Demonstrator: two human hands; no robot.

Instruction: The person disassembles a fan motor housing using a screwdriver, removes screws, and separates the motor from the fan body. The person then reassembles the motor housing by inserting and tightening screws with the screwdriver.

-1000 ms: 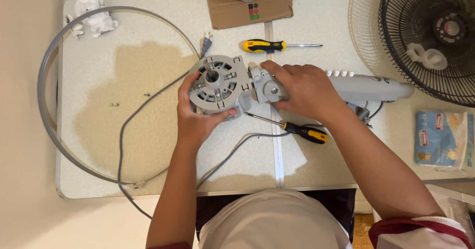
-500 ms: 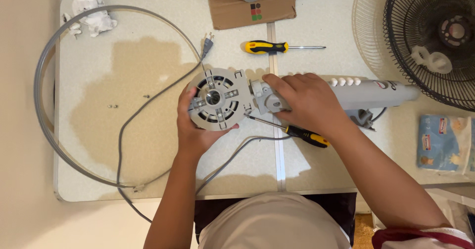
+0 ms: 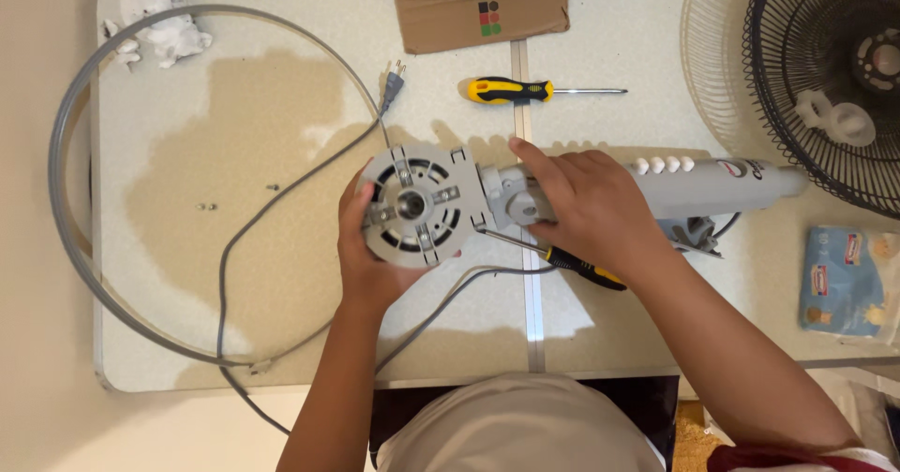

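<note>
On the table [image 3: 281, 88], head view: my left hand [image 3: 370, 261] cups the round grey motor housing [image 3: 412, 205] from below, fingers curled up its left edge, holding it. My right hand [image 3: 586, 209] is closed over the grey neck joint where the housing meets the fan body [image 3: 722, 186], which runs off to the right. Housing sits mid-table, face up, vents and centre hub showing.

Against half a second back: the housing face has turned a little under my hands, and both hands keep the same grip; the whole assembly has barely shifted.

A yellow-and-black screwdriver [image 3: 525, 89] lies far of the hands, untouched. A second screwdriver [image 3: 581, 268] lies partly under my right wrist. The grey cord [image 3: 281, 200] loops left, plug [image 3: 392, 80] near the grey ring [image 3: 66, 209]. Black fan grille [image 3: 825, 88] far right.
</note>
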